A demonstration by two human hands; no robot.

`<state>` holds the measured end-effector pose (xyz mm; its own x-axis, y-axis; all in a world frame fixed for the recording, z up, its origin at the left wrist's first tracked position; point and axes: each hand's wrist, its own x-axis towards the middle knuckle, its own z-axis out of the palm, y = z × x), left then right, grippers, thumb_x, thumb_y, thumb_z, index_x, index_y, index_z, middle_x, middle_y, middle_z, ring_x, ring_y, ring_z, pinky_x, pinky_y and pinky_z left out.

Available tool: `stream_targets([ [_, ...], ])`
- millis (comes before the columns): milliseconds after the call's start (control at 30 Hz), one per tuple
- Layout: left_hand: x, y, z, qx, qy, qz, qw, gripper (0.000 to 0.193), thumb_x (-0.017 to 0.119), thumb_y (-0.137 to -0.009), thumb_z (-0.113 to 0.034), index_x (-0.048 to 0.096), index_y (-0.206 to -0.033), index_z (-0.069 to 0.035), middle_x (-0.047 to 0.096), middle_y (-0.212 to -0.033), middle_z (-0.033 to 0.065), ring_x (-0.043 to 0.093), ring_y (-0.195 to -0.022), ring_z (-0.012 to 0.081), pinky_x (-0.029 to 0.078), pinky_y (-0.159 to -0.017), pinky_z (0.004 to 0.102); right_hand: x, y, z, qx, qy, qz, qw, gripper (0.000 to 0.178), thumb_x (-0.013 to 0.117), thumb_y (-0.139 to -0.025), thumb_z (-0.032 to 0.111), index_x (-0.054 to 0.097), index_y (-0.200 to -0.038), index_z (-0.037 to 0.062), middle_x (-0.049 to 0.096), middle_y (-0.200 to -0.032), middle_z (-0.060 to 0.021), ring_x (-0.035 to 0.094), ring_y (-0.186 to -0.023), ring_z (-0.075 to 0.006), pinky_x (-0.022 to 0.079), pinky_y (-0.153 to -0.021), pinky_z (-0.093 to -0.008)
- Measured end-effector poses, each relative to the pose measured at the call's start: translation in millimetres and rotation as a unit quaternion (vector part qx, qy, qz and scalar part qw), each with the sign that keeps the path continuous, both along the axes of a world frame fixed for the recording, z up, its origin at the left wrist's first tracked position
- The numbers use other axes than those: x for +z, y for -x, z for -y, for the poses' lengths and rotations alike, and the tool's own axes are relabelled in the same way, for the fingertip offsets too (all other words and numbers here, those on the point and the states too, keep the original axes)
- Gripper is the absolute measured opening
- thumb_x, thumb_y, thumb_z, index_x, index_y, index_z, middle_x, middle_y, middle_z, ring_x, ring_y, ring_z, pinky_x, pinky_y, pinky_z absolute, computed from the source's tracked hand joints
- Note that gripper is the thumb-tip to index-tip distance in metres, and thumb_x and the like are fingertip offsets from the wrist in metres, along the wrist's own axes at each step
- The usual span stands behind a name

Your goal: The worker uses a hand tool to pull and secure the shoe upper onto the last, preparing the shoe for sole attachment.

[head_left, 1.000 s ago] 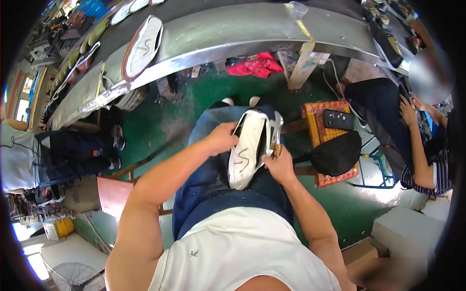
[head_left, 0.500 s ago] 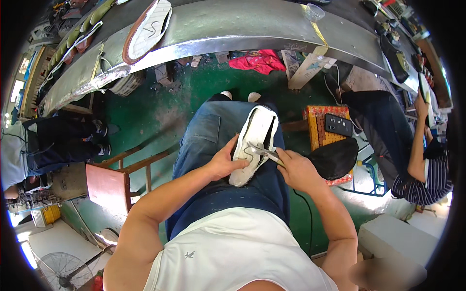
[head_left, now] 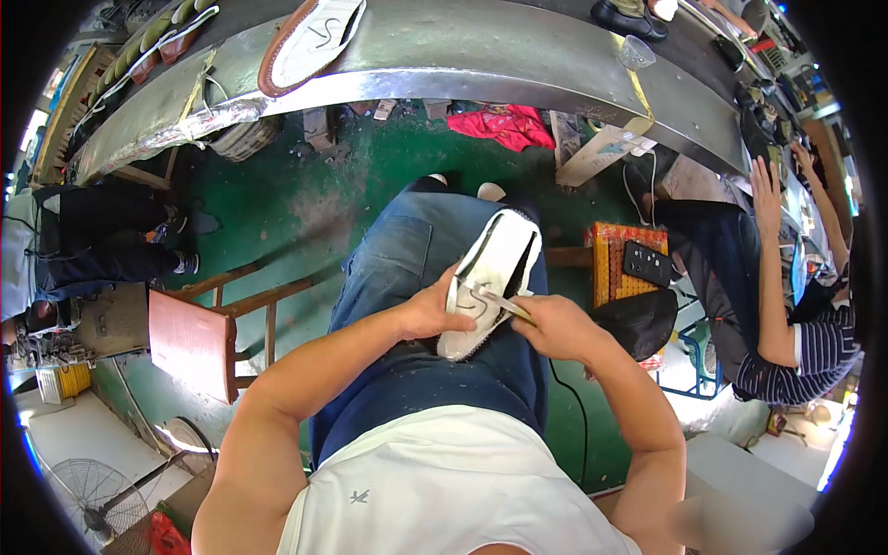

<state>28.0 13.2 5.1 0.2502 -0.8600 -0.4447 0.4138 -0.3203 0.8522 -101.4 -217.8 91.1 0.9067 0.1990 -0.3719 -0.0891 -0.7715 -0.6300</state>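
A shoe (head_left: pixel 509 242) lies sole side up across my lap, its underside white with a dark curved line drawn on it and its edge dark. My left hand (head_left: pixel 437 309) is closed on the shoe's left side, thumb over the white underside. My right hand (head_left: pixel 553 326) grips a slim metal hand tool (head_left: pixel 504 303) with a light-coloured handle. The tool's tip lies at the middle of the white underside, near the drawn line. My fingers hide part of the handle, and I cannot make out the tool's exact kind.
Ahead runs a metal-edged bench (head_left: pixel 462 79) bearing another upturned shoe (head_left: pixel 314 42) and a clear cup (head_left: pixel 635 53). To the left stands a wooden stool (head_left: pixel 192 344). At right are a phone (head_left: pixel 647 263), a black bag (head_left: pixel 638 323) and a co-worker in a striped shirt (head_left: pixel 823 356).
My view has shifted slightly. The tool in my right hand has turned and lies lower against the shoe's underside. My left hand keeps its hold. The co-worker at right has raised a hand.
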Motion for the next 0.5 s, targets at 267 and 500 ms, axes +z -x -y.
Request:
stream_targets([
  [267,19,1,-3,-0.058,-0.016,0.123,0.991,0.128,0.084,-0.074,-0.010,-0.010,-0.160,0.002,0.030,-0.160,0.0253,0.038,-0.145,0.0294,0.030,-0.120,0.0343,35,9,-16,0.097,0.247,0.118,0.957,0.038,0.062,-0.092,0.012,0.057,-0.123,-0.0099,0.062,-0.118,-0.0251,0.062,-0.111,-0.0405,0.054,-0.087,-0.0473],
  [500,29,15,14,0.154,0.068,-0.304,0.938,0.075,0.023,-0.108,-0.058,0.014,-0.163,-0.008,0.028,-0.166,0.0082,0.031,-0.150,0.0238,0.025,-0.122,0.0350,36,-7,-17,0.047,0.080,-0.126,0.988,0.029,0.064,-0.094,0.023,0.060,-0.101,-0.0052,0.069,-0.090,-0.0271,0.068,-0.088,-0.0451,0.052,-0.081,-0.0531],
])
